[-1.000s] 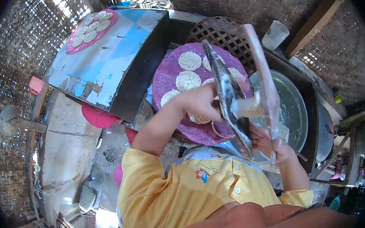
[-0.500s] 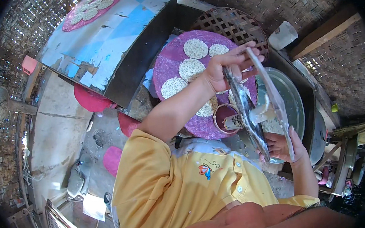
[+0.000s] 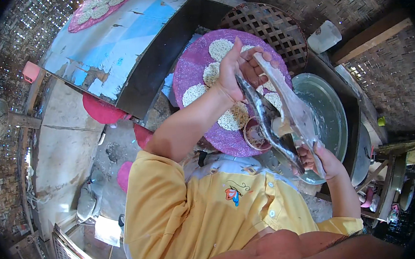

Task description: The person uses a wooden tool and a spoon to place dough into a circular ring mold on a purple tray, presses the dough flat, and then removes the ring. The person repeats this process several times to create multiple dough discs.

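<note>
1. Left hand has loosened: thumb spread, fingers half-curled near the bars' upper ends, seemingly not squeezing.
2. Right hand stays clasped round the pale bar, low down.
3. Pale bar and dark bar now lean further left, above the purple mat.

Basin: smooth, glossy. At basin's left rim, two-plated tool: wood-like, streaked. Farther left, purple disc: rough, mesh-textured.

Round purple mat: pale stringy discs. Peeling blue-white surface: pink mat bearing more discs.
</note>
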`<state>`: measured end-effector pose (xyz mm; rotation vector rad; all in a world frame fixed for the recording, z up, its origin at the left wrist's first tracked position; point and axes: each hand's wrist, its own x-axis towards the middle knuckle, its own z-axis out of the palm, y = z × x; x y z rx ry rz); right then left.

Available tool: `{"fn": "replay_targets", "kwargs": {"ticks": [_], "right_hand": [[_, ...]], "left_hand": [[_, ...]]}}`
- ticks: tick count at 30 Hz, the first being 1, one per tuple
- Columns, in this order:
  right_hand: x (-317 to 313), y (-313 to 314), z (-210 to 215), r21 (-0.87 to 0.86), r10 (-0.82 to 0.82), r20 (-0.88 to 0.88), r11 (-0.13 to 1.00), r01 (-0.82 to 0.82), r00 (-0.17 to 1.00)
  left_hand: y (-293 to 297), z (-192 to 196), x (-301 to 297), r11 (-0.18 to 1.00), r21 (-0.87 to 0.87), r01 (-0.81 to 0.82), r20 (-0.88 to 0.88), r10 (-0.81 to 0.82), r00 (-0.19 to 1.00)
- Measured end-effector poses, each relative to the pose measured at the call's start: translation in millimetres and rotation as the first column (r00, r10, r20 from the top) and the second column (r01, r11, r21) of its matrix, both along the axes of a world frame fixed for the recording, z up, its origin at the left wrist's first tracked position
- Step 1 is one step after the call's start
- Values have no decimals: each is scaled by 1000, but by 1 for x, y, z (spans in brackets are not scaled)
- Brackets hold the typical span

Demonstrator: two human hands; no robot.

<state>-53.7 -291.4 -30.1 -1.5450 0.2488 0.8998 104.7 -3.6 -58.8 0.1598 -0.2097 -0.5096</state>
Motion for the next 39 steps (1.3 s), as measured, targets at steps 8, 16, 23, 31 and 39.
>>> {"fn": "replay_targets", "kwargs": {"ticks": [8,16,23,31,39], "right_hand": [[14,35,39,-43,-2,182,999,10,983],[-5,35,59,-128,-46,178,989,70,983],[-20,50,43,-60,-67,123,995,74,990],[-12,60,35,-76,-46,288,995,71,957],[-32,48,44,-96,-109,243,986,136,964]], "left_hand": [[-12,13,13,999,25,-35,-28,36,999],[-34,3,-6,998,61,-4,-164,14,986],[-11,14,-28,981,193,2,-322,61,945],[-2,17,-14,977,204,-55,-280,112,953],[-18,4,-26,990,127,57,-240,-25,970]]}}
